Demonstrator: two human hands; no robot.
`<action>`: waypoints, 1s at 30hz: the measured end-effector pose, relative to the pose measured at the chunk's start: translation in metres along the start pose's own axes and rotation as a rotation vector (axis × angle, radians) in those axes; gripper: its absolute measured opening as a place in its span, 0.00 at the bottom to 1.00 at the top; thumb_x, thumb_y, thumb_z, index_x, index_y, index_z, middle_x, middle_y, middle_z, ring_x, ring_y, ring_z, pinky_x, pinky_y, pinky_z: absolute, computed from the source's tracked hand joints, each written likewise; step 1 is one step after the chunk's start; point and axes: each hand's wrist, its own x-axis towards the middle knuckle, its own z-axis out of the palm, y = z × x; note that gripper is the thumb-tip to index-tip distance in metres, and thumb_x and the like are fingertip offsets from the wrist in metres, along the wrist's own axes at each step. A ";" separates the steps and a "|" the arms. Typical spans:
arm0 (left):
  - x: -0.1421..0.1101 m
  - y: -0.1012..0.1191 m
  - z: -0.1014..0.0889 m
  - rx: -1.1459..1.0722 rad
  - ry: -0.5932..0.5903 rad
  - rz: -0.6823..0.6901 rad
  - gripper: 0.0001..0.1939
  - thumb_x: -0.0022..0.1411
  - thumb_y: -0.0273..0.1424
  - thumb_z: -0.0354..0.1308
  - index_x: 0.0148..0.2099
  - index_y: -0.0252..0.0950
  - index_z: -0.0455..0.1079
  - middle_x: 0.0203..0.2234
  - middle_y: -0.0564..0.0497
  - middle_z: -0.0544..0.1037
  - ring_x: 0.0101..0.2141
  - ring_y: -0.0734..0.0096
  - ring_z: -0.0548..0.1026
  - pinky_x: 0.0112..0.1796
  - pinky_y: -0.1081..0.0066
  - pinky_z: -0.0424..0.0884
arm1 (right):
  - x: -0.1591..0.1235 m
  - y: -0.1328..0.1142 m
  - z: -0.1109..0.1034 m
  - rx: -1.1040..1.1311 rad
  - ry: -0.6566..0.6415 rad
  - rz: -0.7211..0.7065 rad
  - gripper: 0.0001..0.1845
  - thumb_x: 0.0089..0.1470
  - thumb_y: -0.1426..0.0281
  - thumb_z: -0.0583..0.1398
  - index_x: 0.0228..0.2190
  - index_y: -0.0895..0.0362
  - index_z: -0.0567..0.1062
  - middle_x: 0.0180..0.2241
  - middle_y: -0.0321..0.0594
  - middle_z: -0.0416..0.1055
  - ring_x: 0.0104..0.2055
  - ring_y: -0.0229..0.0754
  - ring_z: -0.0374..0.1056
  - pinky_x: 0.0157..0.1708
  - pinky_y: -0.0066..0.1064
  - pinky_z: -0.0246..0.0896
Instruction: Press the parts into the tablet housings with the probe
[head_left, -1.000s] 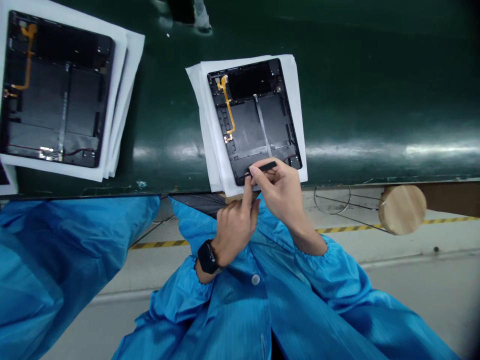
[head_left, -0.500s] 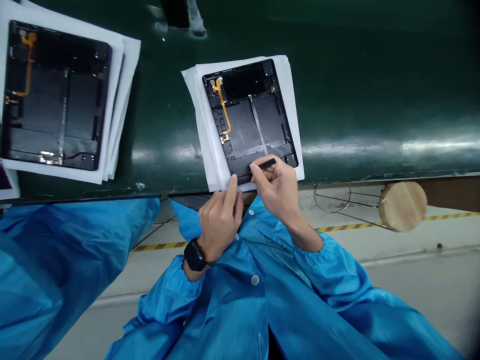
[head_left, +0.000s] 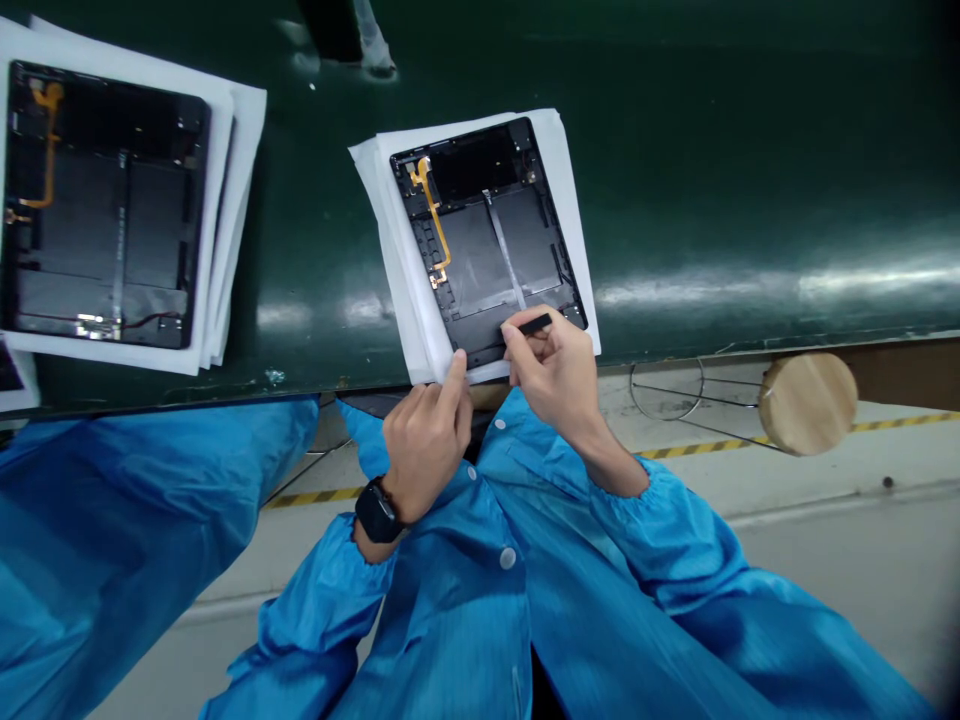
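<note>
An opened black tablet shell [head_left: 480,270] lies slightly turned on white foam-like sheets [head_left: 401,300]. An orange flex cable [head_left: 437,225] runs down its left side, and a grey ribbon cable [head_left: 504,245] crosses its middle. My right hand [head_left: 559,375] is closed in a pinch at the shell's near edge. A short black bar [head_left: 536,324] sticks out from its fingers; the bar's lower end is hidden. My left hand [head_left: 427,440] holds nothing; its index finger is stretched out to the near left corner of the shell, while its other fingers are bent.
Another opened tablet [head_left: 112,240] rests on stacked white sheets at the left. A person in blue workwear [head_left: 135,520] is close on my left. The green table [head_left: 720,200] ends just before me. A round wooden stool [head_left: 808,403] stands at the right below.
My left hand has shifted slightly left and down, its index finger still at the shell's near left corner. The right hand keeps its pinch near the same spot. The view has shifted a little.
</note>
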 end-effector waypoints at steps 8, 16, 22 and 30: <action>-0.001 0.001 0.002 0.008 0.025 -0.010 0.21 0.73 0.30 0.56 0.65 0.35 0.73 0.25 0.50 0.79 0.26 0.67 0.76 0.30 0.67 0.62 | 0.001 0.003 -0.008 -0.009 0.041 -0.006 0.09 0.65 0.62 0.61 0.36 0.53 0.71 0.23 0.30 0.68 0.18 0.33 0.63 0.18 0.27 0.55; -0.001 0.004 -0.002 0.036 -0.008 -0.023 0.21 0.74 0.31 0.55 0.66 0.37 0.72 0.28 0.49 0.80 0.29 0.66 0.76 0.31 0.66 0.62 | 0.003 0.003 -0.010 0.053 0.050 0.008 0.07 0.64 0.64 0.61 0.35 0.53 0.70 0.22 0.29 0.68 0.18 0.34 0.68 0.17 0.27 0.60; 0.004 0.007 -0.009 0.126 -0.007 -0.023 0.20 0.72 0.31 0.56 0.64 0.38 0.75 0.31 0.45 0.73 0.35 0.58 0.70 0.35 0.63 0.62 | 0.001 0.005 -0.010 0.043 0.053 -0.003 0.08 0.65 0.63 0.61 0.36 0.54 0.71 0.23 0.29 0.69 0.19 0.34 0.70 0.18 0.27 0.61; 0.001 -0.002 -0.007 -0.167 0.021 -0.099 0.22 0.71 0.31 0.58 0.65 0.39 0.72 0.48 0.39 0.73 0.47 0.56 0.71 0.49 0.59 0.68 | 0.001 0.003 -0.011 0.107 0.047 0.014 0.10 0.63 0.61 0.63 0.36 0.54 0.71 0.23 0.29 0.70 0.20 0.34 0.70 0.20 0.27 0.64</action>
